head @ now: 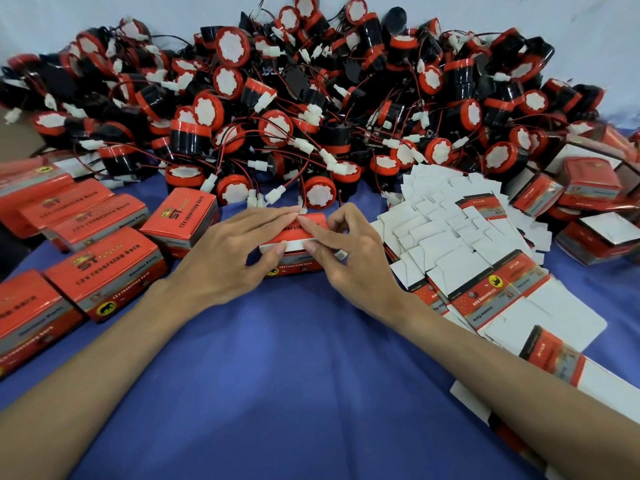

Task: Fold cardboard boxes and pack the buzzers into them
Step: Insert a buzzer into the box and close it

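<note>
Surface: a blue cloth [277, 375] covers the table, creased in front.
Room: a plain pale wall [138, 12] stands right behind the table's far edge.
Far edge: the buzzers [311, 98], red and black with trailing wires, are heaped along the wall.
Left edge: closed boxes [104, 278] stand in rows.
Right edge: flat cartons [450, 230] lie fanned out, with more folded boxes [588, 181] beyond them.
Middle: one box [298, 263] sits on the cloth between both hands, just before the heap.
Left hand [221, 258]: fingers straight over the box top, thumb against its white flap.
Right hand [349, 251]: thumb and forefinger seem to pinch that flap; the other fingers are curled.
</note>
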